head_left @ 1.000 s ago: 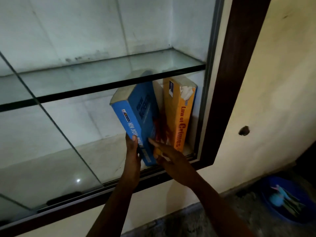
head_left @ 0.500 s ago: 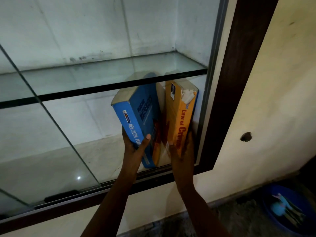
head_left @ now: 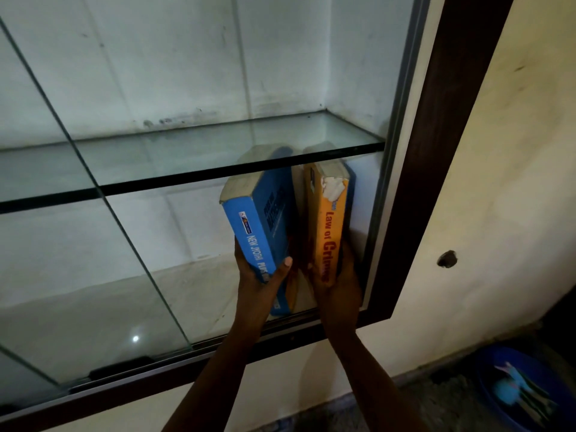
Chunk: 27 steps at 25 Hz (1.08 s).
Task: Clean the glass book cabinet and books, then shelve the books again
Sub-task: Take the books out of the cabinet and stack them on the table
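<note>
Two books stand on the bottom shelf at the right end of the glass cabinet [head_left: 436,151]. The thick blue book [head_left: 258,226] leans to the left, and my left hand [head_left: 261,282] grips its lower spine with the thumb on the cover. To its right the orange "Law of Crimes" book [head_left: 327,226] stands nearly upright by the cabinet's side wall. My right hand [head_left: 339,285] holds its lower spine, fingers wrapped round it. The glass shelf [head_left: 218,157] above them is bare.
A sliding glass door [head_left: 93,244] covers the cabinet's left part, its edge running diagonally. The dark wooden frame [head_left: 414,213] borders the opening on the right and below. A blue tub [head_left: 514,391] with items sits on the floor at lower right. A hole [head_left: 447,258] marks the wall.
My right hand left the blue book and took hold of the orange book's spine. My left hand closed round the blue book, which stands a little more upright.
</note>
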Tool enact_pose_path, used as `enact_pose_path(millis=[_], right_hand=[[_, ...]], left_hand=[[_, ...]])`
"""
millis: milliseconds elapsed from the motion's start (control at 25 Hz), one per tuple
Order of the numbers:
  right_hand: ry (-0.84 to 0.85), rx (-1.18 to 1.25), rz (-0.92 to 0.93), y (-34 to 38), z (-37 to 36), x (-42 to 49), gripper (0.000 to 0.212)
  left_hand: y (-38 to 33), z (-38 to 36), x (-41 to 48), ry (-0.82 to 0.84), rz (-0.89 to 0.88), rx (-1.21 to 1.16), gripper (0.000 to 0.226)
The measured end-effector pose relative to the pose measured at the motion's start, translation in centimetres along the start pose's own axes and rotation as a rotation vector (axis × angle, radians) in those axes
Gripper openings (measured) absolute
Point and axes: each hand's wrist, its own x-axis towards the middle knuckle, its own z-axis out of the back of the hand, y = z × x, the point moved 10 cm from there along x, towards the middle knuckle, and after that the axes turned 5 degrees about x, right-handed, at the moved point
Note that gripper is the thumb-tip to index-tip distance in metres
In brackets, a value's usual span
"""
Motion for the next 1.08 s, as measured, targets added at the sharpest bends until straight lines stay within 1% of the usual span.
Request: enact_pose_path(millis=[120, 200, 240, 320, 400, 440, 480, 520, 600, 680, 760, 800, 920, 1000, 1080], right_hand=[[0.092, -0.009, -0.093, -1.7, -1.8, 1.3, 0.081], [0.094, -0.046, -0.147, -2.5, -2.2, 1.7, 0.078], [0.083, -0.062, -0.141, -2.3, -2.1, 1.7, 0.076], [0.054, -0.079, -0.068, -0.7, -2.0, 1.1, 0.077], [0.03, -0.071, 0.041, 1.1, -1.8, 0.2, 0.089], [0.03, -0.087, 0.091, 1.7, -1.9, 0.1, 0.088], [0.023, -0.1, 0.125, 2.4, -1.7, -0.1, 0.08], [0.017, -0.115, 0.146, 2.9, -1.6, -0.2, 0.072], [0.031, -0.109, 0.153, 3.6, -1.6, -1.0, 0.065], [0.078, -0.047, 0.137, 4.2, -1.8, -2.1, 0.069], [0.144, -0.028, 0.151, 4.6, -2.4, -3.2, 0.08], [0.19, -0.034, 0.176, 4.8, -2.8, -3.8, 0.084], [0.291, -0.044, 0.234, 5.1, -3.3, -4.6, 0.081], [0.305, -0.042, 0.263, 6.0, -3.1, -4.8, 0.079], [0.314, -0.04, 0.28, 7.0, -2.9, -5.1, 0.078]], left_hand=[[0.3, -0.1, 0.1, -0.051, 0.008, 0.022, 0.091], [0.6, 0.3, 0.2, -0.112, -0.016, 0.076, 0.086], [0.7, 0.4, 0.3, -0.136, -0.019, 0.101, 0.082], [0.8, 0.6, 0.2, -0.152, -0.005, 0.111, 0.075], [0.7, 1.0, 0.2, -0.142, -0.012, 0.076, 0.071], [0.7, 1.2, 0.4, -0.133, -0.014, 0.051, 0.072], [0.9, 1.6, 0.6, -0.119, -0.014, 0.027, 0.075], [0.9, 1.7, 0.8, -0.092, -0.011, 0.004, 0.076], [1.1, 1.6, 0.8, -0.016, 0.008, -0.055, 0.076], [0.9, 1.3, 0.8, 0.039, 0.015, -0.087, 0.074], [0.9, 1.8, 1.1, 0.022, 0.032, -0.111, 0.074], [0.9, 2.3, 1.4, -0.003, 0.043, -0.125, 0.071], [1.3, 3.4, 1.6, -0.048, 0.105, -0.181, 0.048], [1.0, 3.6, 1.3, -0.05, 0.119, -0.205, 0.038], [0.5, 3.9, 0.9, -0.049, 0.123, -0.222, 0.033]])
